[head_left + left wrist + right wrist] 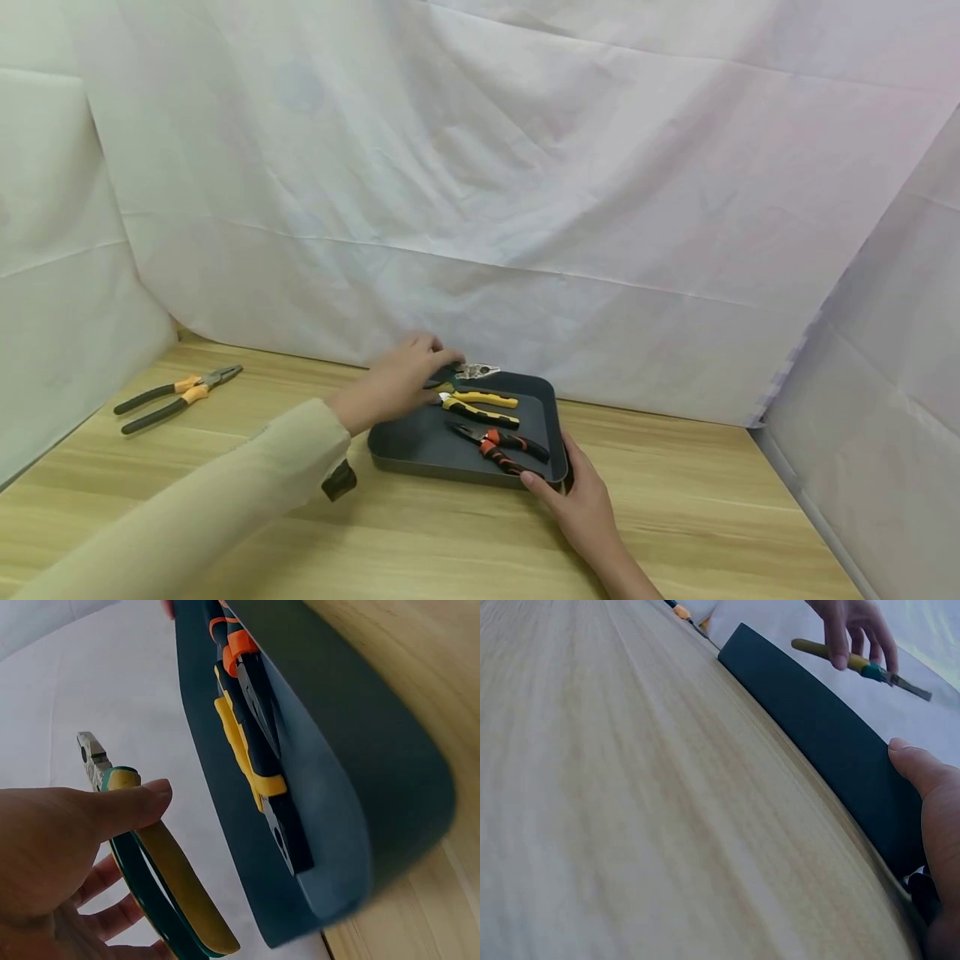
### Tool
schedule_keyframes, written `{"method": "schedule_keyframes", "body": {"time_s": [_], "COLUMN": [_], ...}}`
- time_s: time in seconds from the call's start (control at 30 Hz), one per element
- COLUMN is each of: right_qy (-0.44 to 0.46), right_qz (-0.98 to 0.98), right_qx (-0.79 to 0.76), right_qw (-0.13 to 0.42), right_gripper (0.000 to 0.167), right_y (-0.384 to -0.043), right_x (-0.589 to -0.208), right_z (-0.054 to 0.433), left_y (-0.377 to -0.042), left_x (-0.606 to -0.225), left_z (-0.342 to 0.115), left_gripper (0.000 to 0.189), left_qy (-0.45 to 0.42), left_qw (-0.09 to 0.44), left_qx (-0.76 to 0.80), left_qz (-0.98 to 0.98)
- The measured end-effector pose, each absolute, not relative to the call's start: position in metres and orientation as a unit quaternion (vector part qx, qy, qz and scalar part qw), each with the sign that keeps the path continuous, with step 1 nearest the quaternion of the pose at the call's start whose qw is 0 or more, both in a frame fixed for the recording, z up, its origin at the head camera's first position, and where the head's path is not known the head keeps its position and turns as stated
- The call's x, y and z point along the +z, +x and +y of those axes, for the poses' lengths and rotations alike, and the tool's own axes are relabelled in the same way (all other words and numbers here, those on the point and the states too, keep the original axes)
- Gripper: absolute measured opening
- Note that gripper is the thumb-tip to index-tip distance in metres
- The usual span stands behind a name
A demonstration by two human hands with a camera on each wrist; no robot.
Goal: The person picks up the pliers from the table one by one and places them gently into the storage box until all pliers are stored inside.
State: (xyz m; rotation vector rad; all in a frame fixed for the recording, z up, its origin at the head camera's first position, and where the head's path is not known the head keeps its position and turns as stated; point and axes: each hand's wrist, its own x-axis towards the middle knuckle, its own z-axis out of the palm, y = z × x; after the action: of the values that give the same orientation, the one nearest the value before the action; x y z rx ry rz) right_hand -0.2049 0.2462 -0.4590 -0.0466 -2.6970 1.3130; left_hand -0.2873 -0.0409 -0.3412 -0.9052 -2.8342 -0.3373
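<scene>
My left hand holds a pair of pliers with green and yellow handles over the far left part of a dark grey tray. Its thumb presses on one handle, and the metal jaws point away to the right in the head view. Inside the tray lie yellow-and-black pliers and, nearer the front right, red-and-black pliers. My right hand grips the tray's front right corner, thumb at the rim and the other fingers partly hidden along the outer side.
Orange-and-black pliers lie on the wooden table at the far left. A white cloth hangs close behind the tray, with more white cloth at both sides.
</scene>
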Motion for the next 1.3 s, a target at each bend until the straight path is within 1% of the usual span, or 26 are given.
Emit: {"method": "schedule_keyframes", "body": {"time_s": [0.2,0.4,0.53,0.77,1.13,1.3], "right_qy": [-0.013,-0.012,-0.011,-0.007,-0.005,-0.005], "right_qz": [-0.897,-0.897,-0.897,-0.897,-0.896,-0.898], "right_qx": [0.436,0.435,0.434,0.433,0.436,0.434], "right_qw": [0.072,0.075,0.078,0.083,0.082,0.078], "right_gripper": [0.101,0.101,0.101,0.099,0.1,0.1], "right_y": [-0.205,-0.204,-0.204,-0.203,-0.205,-0.205], "right_x": [-0.459,-0.459,-0.46,-0.461,-0.46,-0.46], "right_z": [0.246,0.247,0.246,0.245,0.242,0.242], "left_y": [-0.295,-0.299,-0.303,-0.307,-0.316,-0.322], "left_x": [-0.347,-0.351,-0.359,-0.368,-0.379,-0.383], "left_z": [-0.025,-0.011,-0.001,0.009,0.012,0.011], "left_gripper": [0.06,0.053,0.052,0.049,0.048,0.051], "left_qy": [-0.327,-0.344,-0.333,-0.322,-0.309,-0.296], "left_qw": [0.049,0.02,0.003,-0.007,-0.025,-0.044], "left_qx": [-0.1,-0.09,-0.072,-0.053,-0.029,-0.028], "left_qz": [-0.939,-0.934,-0.94,-0.945,-0.95,-0.954]}}
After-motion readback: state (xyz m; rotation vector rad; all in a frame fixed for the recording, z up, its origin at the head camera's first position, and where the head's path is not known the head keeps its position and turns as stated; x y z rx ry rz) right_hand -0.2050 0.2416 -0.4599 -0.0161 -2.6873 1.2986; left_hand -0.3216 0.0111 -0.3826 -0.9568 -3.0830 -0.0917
